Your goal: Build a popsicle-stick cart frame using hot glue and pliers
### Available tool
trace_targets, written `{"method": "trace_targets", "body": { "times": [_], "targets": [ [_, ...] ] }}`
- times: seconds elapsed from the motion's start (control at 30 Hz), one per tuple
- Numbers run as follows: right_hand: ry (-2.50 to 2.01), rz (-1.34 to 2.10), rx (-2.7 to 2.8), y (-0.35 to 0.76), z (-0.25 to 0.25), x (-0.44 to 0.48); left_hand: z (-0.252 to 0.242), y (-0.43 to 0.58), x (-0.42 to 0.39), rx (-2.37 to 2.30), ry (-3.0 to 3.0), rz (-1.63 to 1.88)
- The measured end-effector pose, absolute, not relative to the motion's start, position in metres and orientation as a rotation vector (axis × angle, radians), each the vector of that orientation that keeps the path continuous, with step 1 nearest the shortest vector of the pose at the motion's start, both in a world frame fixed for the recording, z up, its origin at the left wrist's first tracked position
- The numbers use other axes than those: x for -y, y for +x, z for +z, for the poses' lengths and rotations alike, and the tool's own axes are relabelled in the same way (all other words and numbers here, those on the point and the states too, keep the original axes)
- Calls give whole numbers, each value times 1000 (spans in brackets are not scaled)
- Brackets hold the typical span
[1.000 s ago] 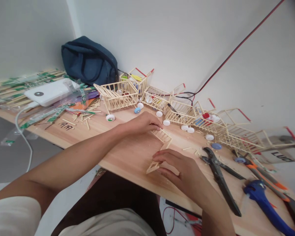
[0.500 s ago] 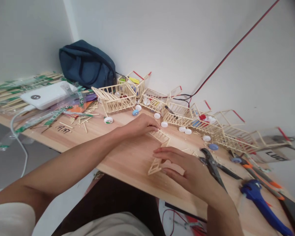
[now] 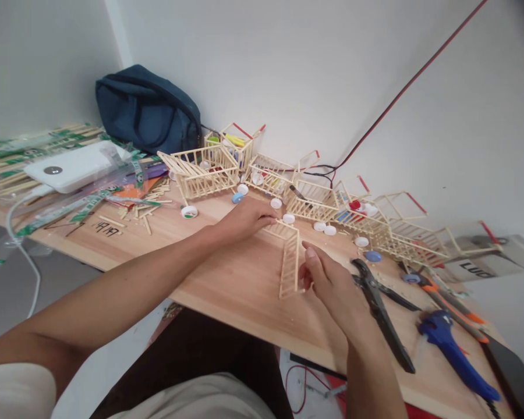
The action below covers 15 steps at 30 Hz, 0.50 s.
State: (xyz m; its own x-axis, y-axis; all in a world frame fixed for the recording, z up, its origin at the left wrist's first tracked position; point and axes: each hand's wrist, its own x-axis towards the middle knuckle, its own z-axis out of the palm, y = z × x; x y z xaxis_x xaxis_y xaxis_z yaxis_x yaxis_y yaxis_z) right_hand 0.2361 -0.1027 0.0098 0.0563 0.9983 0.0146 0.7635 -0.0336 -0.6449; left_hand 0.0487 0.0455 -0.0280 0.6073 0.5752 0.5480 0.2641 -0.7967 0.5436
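My left hand [image 3: 245, 219] is closed, its fingertips pinching the far end of a small stick frame [image 3: 290, 262]. This frame is made of thin pale wooden sticks set like ladder rungs, and it bends at a corner, with one section standing toward me on the table. Just right of that section is my right hand [image 3: 329, 282], its fingers partly curled but apart, with nothing held in it. Whether its lower fingertips touch the frame I cannot tell. Behind both hands stand several stick-built carts, the nearest a finished cart [image 3: 209, 174] with a white bottle-cap wheel [image 3: 189, 212].
On the right lie black-handled pliers [image 3: 382, 314], orange-grey pliers [image 3: 449, 305] and a blue glue gun [image 3: 460, 355]. To the left are a white power bank [image 3: 76, 166], loose stick pieces [image 3: 146, 203] and wrapped sticks. A blue bag [image 3: 148, 110] leans at the wall.
My right hand has let go of the near section and drawn back to its right side. The near section now stands more squarely to the far one. My left hand keeps its pinch.
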Motion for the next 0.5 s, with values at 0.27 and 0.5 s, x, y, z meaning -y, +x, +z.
{"method": "trace_targets", "body": {
  "times": [0.27,0.5],
  "targets": [
    [-1837,476,1832,231,5,82,-27,51,-39,-693,2451,1030],
    [-1876,396,1887,229,2,71,-31,52,-42,-656,2504,1023]
  ]
}}
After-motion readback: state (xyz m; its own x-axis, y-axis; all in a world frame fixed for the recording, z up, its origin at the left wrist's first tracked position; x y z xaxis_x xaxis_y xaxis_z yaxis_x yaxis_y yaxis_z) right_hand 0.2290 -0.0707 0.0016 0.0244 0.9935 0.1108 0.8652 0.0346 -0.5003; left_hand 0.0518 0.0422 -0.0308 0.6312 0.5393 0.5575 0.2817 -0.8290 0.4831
